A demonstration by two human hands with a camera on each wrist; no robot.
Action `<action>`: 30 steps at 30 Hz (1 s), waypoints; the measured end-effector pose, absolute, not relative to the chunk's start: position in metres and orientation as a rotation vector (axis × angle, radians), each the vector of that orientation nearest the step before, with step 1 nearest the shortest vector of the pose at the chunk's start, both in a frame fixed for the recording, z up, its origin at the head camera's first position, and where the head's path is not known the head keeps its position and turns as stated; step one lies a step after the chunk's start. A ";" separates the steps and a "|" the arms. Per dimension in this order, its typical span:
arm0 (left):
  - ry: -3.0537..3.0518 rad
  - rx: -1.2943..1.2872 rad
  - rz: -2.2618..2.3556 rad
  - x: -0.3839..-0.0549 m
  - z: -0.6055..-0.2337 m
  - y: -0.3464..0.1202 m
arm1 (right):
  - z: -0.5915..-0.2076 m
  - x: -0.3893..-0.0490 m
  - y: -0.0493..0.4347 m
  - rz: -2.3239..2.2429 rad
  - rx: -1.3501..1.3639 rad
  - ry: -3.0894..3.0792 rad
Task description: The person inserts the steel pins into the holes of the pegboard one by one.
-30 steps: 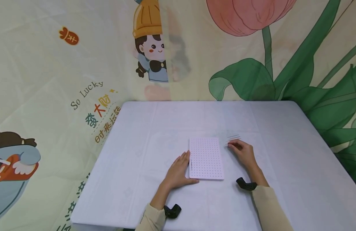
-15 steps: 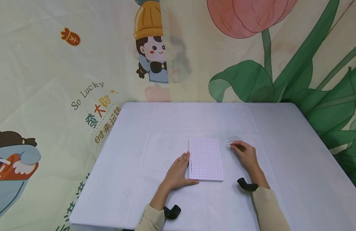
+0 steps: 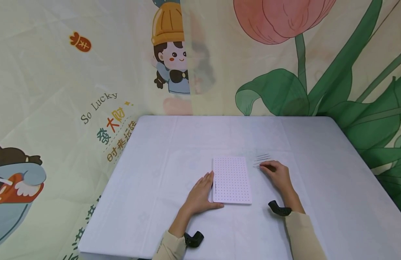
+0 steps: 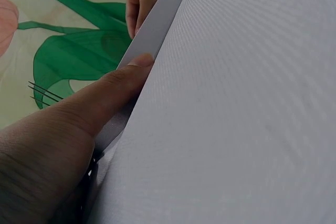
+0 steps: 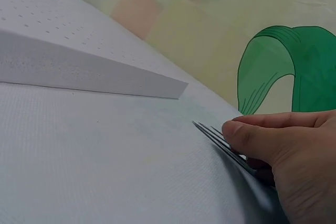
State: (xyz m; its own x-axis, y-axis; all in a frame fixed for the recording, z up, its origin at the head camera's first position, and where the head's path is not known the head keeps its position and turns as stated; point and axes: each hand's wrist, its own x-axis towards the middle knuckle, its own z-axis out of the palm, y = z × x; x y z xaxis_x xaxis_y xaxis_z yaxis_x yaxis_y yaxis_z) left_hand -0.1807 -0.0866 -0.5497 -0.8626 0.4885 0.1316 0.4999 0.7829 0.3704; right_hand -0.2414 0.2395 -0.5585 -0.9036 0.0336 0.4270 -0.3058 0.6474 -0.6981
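A white board [image 3: 232, 180] with rows of small holes lies flat on the table. My left hand [image 3: 200, 195] rests at its near left corner, straight fingers along the left side and thumb [image 4: 118, 85] along the near edge. Several thin dark needles [image 4: 46, 94] stand upright by the left side of the board. To the board's right, more thin metal needles [image 3: 262, 156] lie side by side on the table. My right hand [image 3: 276, 174] is at their right end, thumb and forefinger pinching at one needle [image 5: 218, 132]; the pinch itself is partly hidden by the thumb.
A white cloth covers the table [image 3: 174, 144]. Printed fabric [image 3: 213, 65] hangs behind it and on the left. Each wrist carries a black camera mount [image 3: 194, 239].
My right hand has shifted slightly right and toward me along the lying needles. My left hand and the board have stayed in place; the head view has tilted a little.
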 end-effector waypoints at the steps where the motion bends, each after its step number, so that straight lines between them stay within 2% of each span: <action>1: -2.940 -0.816 -0.617 -0.181 -0.550 -0.087 | -0.559 -0.242 0.240 1.139 0.224 -2.469; 30: -2.949 -0.818 -0.625 -0.182 -0.551 -0.086 | -0.560 -0.247 0.233 1.113 0.178 -2.558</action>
